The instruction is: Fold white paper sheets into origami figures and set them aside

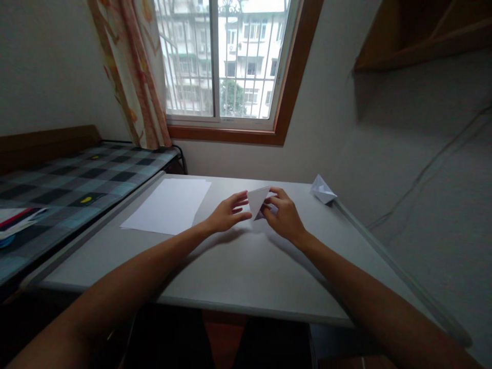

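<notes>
Both of my hands meet at the middle of a grey table (238,277), holding a small folded white paper piece (257,201) with a pointed, triangular shape just above the tabletop. My left hand (228,212) pinches its left edge between thumb and fingers. My right hand (282,212) grips its right side, fingers curled round the paper. A stack of flat white sheets (169,205) lies on the table to the left of my left hand.
A finished folded white paper shape (323,190) rests at the table's far right corner by the wall. A bed with a checked cover (77,179) runs along the left, with a book or papers (17,220) on it. Behind stand a window (226,61) and curtain (134,72).
</notes>
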Available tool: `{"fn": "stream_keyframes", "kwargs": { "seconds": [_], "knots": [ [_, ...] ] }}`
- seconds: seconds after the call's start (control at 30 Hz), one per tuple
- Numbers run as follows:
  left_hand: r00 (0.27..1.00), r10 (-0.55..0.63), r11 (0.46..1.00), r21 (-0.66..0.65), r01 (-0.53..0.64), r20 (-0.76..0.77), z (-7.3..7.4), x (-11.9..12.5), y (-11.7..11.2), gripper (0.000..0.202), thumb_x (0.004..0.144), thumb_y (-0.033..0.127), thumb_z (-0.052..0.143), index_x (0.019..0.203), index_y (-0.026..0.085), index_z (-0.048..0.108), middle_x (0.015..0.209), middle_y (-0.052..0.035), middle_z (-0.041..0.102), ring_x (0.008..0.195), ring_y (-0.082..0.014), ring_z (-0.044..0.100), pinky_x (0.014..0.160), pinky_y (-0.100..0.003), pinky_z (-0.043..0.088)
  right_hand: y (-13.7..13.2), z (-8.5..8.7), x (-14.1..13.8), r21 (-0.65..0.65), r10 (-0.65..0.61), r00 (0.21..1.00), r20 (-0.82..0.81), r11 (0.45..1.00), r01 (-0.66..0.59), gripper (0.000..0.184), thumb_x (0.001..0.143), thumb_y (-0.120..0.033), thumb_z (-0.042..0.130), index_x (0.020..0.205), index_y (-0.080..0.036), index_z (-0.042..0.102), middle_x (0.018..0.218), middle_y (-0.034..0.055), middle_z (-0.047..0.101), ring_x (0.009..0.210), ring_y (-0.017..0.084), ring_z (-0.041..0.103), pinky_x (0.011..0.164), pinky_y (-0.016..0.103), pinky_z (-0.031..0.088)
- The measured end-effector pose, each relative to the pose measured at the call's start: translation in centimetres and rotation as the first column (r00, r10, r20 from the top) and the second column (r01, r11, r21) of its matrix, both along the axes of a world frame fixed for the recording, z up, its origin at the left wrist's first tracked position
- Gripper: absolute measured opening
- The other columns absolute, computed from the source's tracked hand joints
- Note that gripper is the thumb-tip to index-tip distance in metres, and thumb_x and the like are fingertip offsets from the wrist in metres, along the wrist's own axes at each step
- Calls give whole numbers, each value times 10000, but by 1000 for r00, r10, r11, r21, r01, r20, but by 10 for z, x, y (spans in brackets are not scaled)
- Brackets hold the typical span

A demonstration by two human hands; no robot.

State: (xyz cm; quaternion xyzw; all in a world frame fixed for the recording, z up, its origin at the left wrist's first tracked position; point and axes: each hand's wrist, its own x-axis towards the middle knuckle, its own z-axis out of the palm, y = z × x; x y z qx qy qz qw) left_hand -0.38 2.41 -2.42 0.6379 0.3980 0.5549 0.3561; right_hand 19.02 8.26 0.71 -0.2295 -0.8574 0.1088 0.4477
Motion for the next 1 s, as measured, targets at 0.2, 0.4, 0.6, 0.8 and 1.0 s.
{"fn": "stream_keyframes", "kwargs": {
  "seconds": [0.2,0.4,0.6,0.8,1.0],
  "knots": [
    [970,-198,979,-16,203,141,8,8,-5,554,727,294,741,1239,188,559,1323,-154,525,1233,-305,484,1027,-479,386,-9,5,-2,-264,69,997,-16,962,-71,128,768,-235,619,828,-196,726,1076,98,577,893,203,588,620,305,504],
    [965,-153,986,-34,163,211,10,14,-9,500,687,278,774,1139,161,595,1234,-147,585,1159,-291,543,967,-462,437,-4,1,-2,-326,82,996,-21,942,-84,154,752,-332,654,732,-199,729,828,52,625,741,170,568,672,322,475],
    [955,-28,994,-88,56,294,10,20,-9,519,618,254,816,1074,151,591,1115,-114,631,990,-235,616,874,-407,487,-6,3,-5,-468,202,979,-7,865,-182,188,768,-318,615,744,-165,723,670,25,652,604,156,557,569,279,436],
    [949,1,987,-156,50,314,11,22,-12,463,647,293,795,1038,125,615,1042,-111,656,935,-212,617,848,-363,468,-7,10,-4,-511,387,922,-22,788,-343,225,743,-277,629,915,-147,692,771,50,685,672,166,593,611,282,454],
    [940,-12,982,-173,75,342,11,24,-13,485,644,326,795,1043,115,619,1025,-115,661,908,-206,620,822,-341,463,-5,3,-6,-600,409,896,-174,678,-426,302,706,-261,691,981,-147,640,892,80,687,783,197,639,699,323,502]
  ]
}}
